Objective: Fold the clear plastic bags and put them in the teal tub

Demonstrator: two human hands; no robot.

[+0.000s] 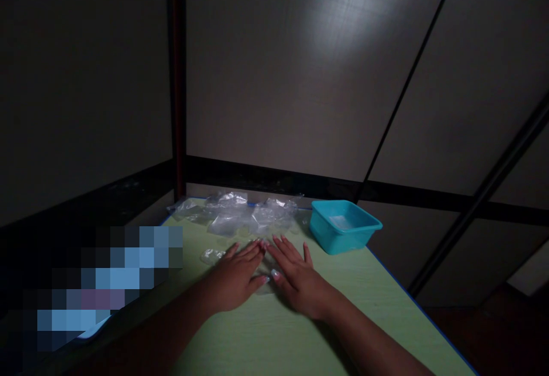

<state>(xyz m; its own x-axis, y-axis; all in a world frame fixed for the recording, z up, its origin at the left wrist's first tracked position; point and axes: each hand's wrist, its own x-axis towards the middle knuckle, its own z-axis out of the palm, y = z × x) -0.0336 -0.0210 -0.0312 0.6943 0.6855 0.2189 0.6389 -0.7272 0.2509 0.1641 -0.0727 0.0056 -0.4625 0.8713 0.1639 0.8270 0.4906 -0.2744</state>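
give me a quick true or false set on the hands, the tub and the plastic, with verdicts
1. The left hand and the right hand both have their fingers outstretched. True.
2. The teal tub stands on the green tabletop. True.
3. The tub is to the left of both hands. False: it is to their right.
4. Crumpled clear plastic lies beyond the hands. True.
5. The right hand is gripping the tub's rim. False: it is apart from the tub.

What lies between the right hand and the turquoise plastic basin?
A strip of green tabletop separates the right hand from the turquoise plastic basin in the head view.
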